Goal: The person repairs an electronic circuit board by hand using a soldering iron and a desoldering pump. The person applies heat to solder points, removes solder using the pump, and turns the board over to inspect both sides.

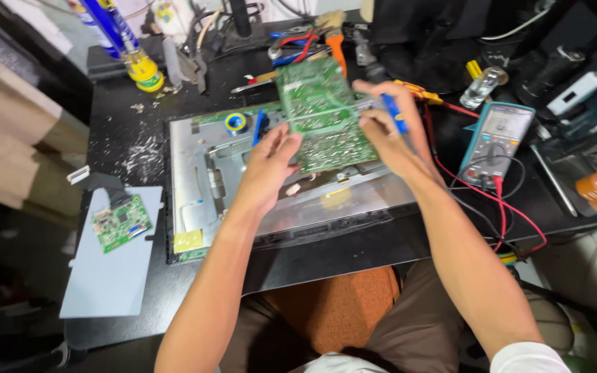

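Head view: green board held up over the opened panel

Head camera looks down on a black workbench (139, 138). Both hands lift a large green circuit board (323, 114), solder side up, above the metal back of an opened flat screen (202, 173). I judge it is tilted toward the wearer so the solder joints can be read.

Left hand (267, 166): fingers slightly spread, tips pressed on the board's near-left edge, propping it from below.

Right hand (388, 128): fingers curled round the board's right edge, with a blue-handled tool (395, 114) tucked in the same grip. Which fingers pinch which, I cannot tell.

Multimeter (495, 141) lies just right of the screen, its red lead (502, 207) looping off the bench edge, presumably kept within reach for probing.

Small green board (122, 224) rests on a pale grey sheet (105, 276) at left, well apart from the hands, seemingly set aside.

Pliers and a brush (333, 34) lie at the far edge, behind the lifted board.
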